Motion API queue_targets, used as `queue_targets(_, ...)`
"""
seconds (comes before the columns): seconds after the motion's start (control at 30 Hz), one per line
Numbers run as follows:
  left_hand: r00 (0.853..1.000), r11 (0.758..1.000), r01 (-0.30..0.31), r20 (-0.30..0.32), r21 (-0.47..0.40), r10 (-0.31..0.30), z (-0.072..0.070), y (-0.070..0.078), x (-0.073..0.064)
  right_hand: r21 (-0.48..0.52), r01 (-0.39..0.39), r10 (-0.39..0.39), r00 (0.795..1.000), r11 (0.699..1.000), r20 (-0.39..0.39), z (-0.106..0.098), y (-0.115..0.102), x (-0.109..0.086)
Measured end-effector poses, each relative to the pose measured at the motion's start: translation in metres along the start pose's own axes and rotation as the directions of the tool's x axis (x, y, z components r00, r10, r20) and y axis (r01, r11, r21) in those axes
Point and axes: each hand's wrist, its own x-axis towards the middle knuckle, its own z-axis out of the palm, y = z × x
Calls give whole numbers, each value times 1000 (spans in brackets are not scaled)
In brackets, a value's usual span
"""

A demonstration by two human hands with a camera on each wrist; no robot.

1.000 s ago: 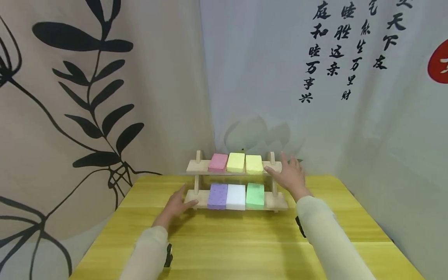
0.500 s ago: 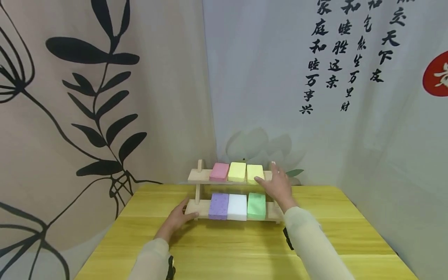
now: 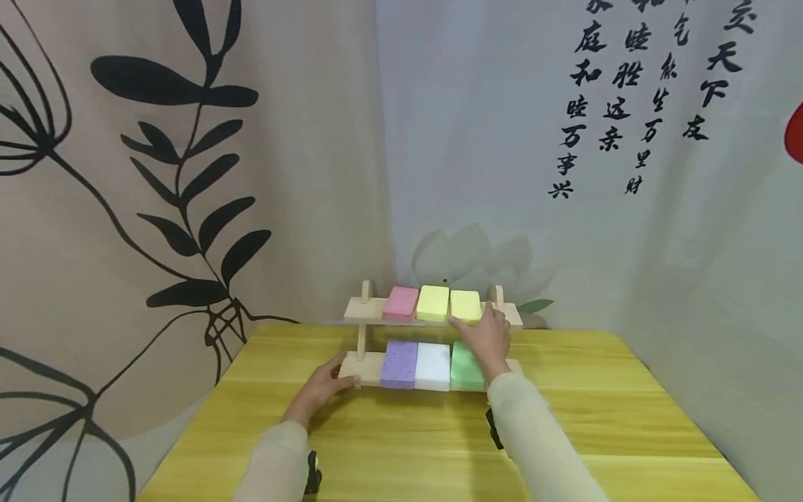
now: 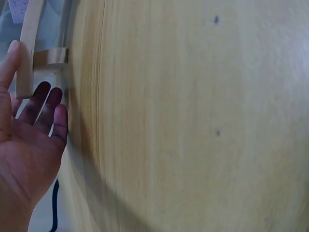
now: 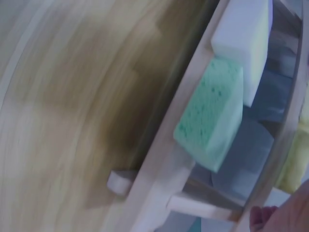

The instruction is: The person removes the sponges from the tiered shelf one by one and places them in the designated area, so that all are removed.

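A two-tier wooden rack (image 3: 354,309) stands at the back of the table. On its upper tier lie a pink sponge (image 3: 400,302) and two yellow sponges, the left yellow sponge (image 3: 432,303) and the right yellow sponge (image 3: 465,305). My right hand (image 3: 488,340) spans the right yellow sponge, thumb at its left front corner and fingers at its right side. My left hand (image 3: 320,388) holds the left end of the lower tier; in the left wrist view its thumb lies on the board end (image 4: 25,72). Below sit purple (image 3: 398,364), white (image 3: 433,367) and green (image 3: 466,365) sponges.
The yellow wood-grain table (image 3: 401,446) carries the rack near its far edge. Behind hangs a pale curtain (image 3: 314,174) with dark leaf prints and black characters.
My right hand has moved left and down from the rack's upper right end onto the right yellow sponge. My left hand has closed in on the rack's lower left end. The head view has shifted slightly.
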Motion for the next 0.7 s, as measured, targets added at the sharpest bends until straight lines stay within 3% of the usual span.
queue_targets(0.23, 1000, 999, 20, 3, -40, -20, 0, 2, -1, 2, -21, 21, 997, 1000, -70, 12, -3, 1)
queue_targets(0.7, 999, 998, 33, -1, -56, -33, -1, 3, -6, 113, 4, 3, 998, 994, -59, 4, 7, 2)
